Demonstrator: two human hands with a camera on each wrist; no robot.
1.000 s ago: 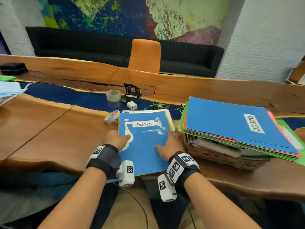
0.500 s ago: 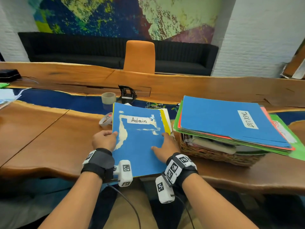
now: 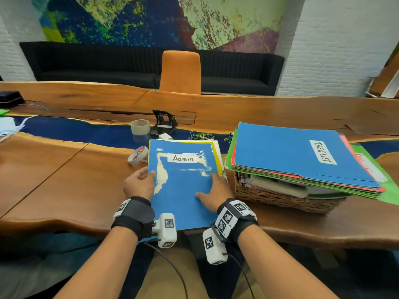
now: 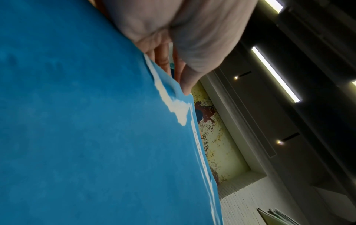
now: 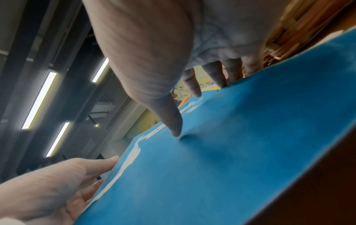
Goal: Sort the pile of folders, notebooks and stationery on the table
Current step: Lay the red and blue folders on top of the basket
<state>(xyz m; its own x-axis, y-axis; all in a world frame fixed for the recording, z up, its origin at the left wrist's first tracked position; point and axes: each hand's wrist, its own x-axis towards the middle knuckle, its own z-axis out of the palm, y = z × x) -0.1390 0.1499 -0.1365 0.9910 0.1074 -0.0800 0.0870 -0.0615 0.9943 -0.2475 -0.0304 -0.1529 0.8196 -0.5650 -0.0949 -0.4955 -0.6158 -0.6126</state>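
While the blue folder [image 3: 183, 186] marked "Admin" lies on a small stack just left of the basket [image 3: 280, 198], the left hand [image 3: 138, 186] pinches its left edge and the right hand [image 3: 214, 190] lies flat on its right side, fingers spread. The step looks like squaring this stack. Next it probably needs lifting onto the folder pile [image 3: 302, 160] atop the basket, gripped at both edges.

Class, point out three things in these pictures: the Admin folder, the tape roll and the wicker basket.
Admin folder [image 3: 183, 197]: head view, bare blue cover below the label.
Tape roll [image 3: 140, 126]: head view, its outer side.
Wicker basket [image 3: 269, 198]: head view, its woven front wall.
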